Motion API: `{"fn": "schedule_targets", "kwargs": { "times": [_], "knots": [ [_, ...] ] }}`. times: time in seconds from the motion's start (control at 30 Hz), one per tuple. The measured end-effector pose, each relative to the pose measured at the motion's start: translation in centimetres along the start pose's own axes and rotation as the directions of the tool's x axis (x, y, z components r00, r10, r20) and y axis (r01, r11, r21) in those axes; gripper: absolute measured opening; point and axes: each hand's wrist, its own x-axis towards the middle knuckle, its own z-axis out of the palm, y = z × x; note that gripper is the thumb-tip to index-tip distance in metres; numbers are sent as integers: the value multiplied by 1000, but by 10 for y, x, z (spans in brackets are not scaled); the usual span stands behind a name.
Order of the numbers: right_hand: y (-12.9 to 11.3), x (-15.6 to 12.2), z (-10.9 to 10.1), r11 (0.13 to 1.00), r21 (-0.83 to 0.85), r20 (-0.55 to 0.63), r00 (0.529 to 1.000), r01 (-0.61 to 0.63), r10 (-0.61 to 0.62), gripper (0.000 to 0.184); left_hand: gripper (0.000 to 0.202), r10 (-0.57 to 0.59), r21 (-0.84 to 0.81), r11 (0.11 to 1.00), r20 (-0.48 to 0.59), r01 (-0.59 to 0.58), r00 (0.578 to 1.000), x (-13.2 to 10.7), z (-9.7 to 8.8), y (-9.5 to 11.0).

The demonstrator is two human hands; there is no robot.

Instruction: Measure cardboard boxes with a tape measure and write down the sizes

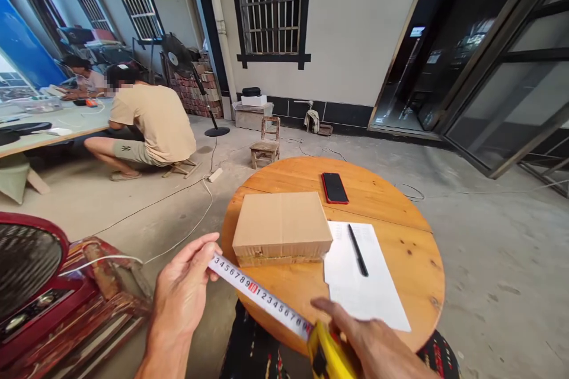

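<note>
My left hand [186,284] pinches the end of a white tape blade [267,299] between thumb and fingers, just left of the table. The blade runs slanting down to the right, with numbers and a red 10 mark showing. At its other end, my right hand [368,337] is closed round the yellow tape measure [331,355], its index finger stretched forward. Behind the blade a closed cardboard box [282,225] lies flat on the round wooden table [413,284]. To the box's right are white paper sheets [364,296] with a black pen [358,249] on top.
A phone [335,188] in a red case lies at the table's back. A red fan heater-like device [26,284] stands at the left. Beyond are a small wooden chair [265,142], a standing fan [195,77], floor cables and two people at a long table [84,118].
</note>
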Motion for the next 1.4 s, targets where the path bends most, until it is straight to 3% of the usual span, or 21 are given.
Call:
{"fn": "schedule_targets", "kwargs": {
  "times": [0.07,0.17,0.27,0.33,0.4,0.47,0.53,0.6,0.63,0.7,0.73,0.83,0.97,1.03,1.13,1.23,1.27,1.33,1.4],
  "knots": [
    [-23,7,-8,988,-151,-130,991,24,-44,75,42,53,44,998,3,-53,999,-10,9,1],
    [-51,36,-15,902,-409,-137,967,141,-213,74,33,223,290,928,66,-233,973,-23,29,-1],
    [-63,83,-20,736,-588,-95,876,334,-474,74,30,441,485,728,211,-486,872,-30,47,-3],
    [-62,115,-23,663,-656,-82,839,361,-538,75,35,536,544,614,245,-572,808,-29,51,-7],
    [-58,143,-26,632,-692,-68,839,350,-539,73,43,608,596,513,256,-618,752,-26,52,-16],
    [-54,163,-29,630,-697,-27,865,343,-501,72,55,655,617,398,327,-679,681,-22,50,-30],
    [-48,172,-35,653,-662,9,875,368,-484,77,67,650,635,305,406,-710,643,-18,47,-46],
    [-39,168,-47,688,-609,-28,856,395,-517,73,72,612,656,256,459,-710,644,-12,45,-61],
    [-31,162,-55,706,-598,-79,848,380,-524,63,69,598,661,236,479,-713,642,-8,44,-66],
    [-8,144,-74,745,-606,-196,856,278,-479,33,59,582,654,195,523,-731,623,2,42,-73],
    [7,133,-83,748,-636,-236,876,188,-420,27,54,577,648,180,540,-740,613,10,41,-74],
    [59,98,-102,710,-701,-236,918,65,-318,27,44,567,655,170,546,-736,617,37,39,-74],
    [118,69,-99,602,-798,-163,954,23,-252,37,47,573,681,177,515,-711,637,59,43,-68],
    [132,63,-93,566,-822,-102,962,62,-253,34,54,631,690,177,467,-701,619,49,49,-65],
    [141,60,-92,550,-825,-36,959,130,-281,25,52,695,641,195,443,-742,566,8,62,-69],
    [139,53,-99,567,-812,-57,949,137,-311,25,38,522,482,219,677,-848,519,-41,76,-92],
    [136,49,-101,579,-807,-92,944,115,-316,25,36,445,474,225,727,-851,523,-54,81,-103],
    [128,39,-104,599,-800,-202,927,31,-318,25,43,325,486,215,783,-847,531,-70,89,-125],
    [119,29,-107,652,-755,-356,880,-73,-315,25,47,286,479,174,812,-860,509,-74,96,-145]
  ]
}}
